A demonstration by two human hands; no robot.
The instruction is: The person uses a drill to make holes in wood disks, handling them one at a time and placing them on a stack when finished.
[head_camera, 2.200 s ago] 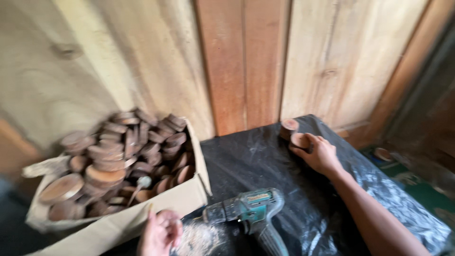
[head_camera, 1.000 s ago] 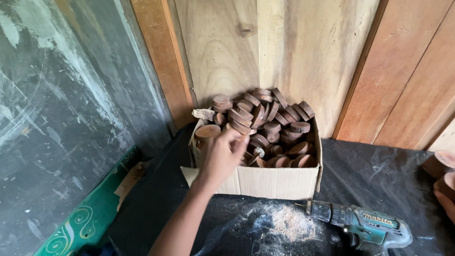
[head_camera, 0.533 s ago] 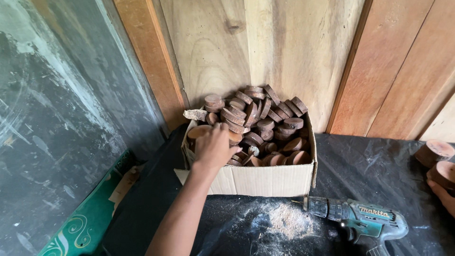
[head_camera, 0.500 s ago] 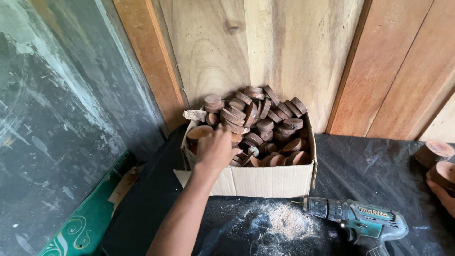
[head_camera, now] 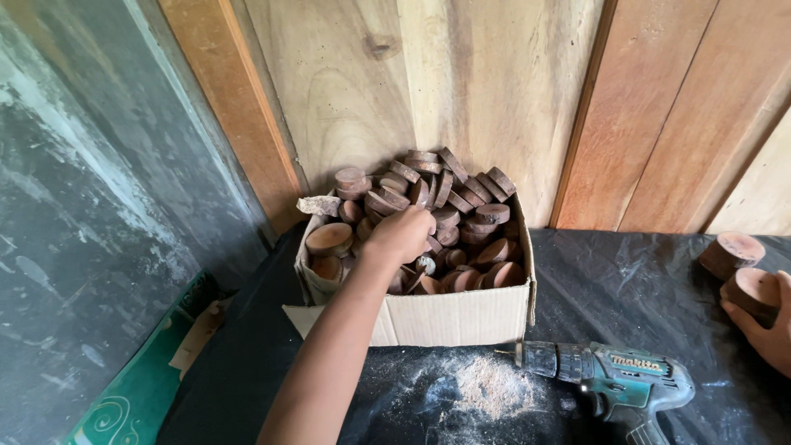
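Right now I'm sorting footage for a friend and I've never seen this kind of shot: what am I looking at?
The single view comes from a camera worn on a person's head, looking down at their own bare hands. The left hand reaches into a cardboard box heaped with round wooden discs; whether it grips one is hidden. The right hand touches a wooden piece at the edge. A cordless drill and sawdust lie on black plastic sheeting.

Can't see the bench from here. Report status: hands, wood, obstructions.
Left hand down in box, closed on wood discs. Right hand grips a disc at table edge. Drill lies idle beside sawdust.
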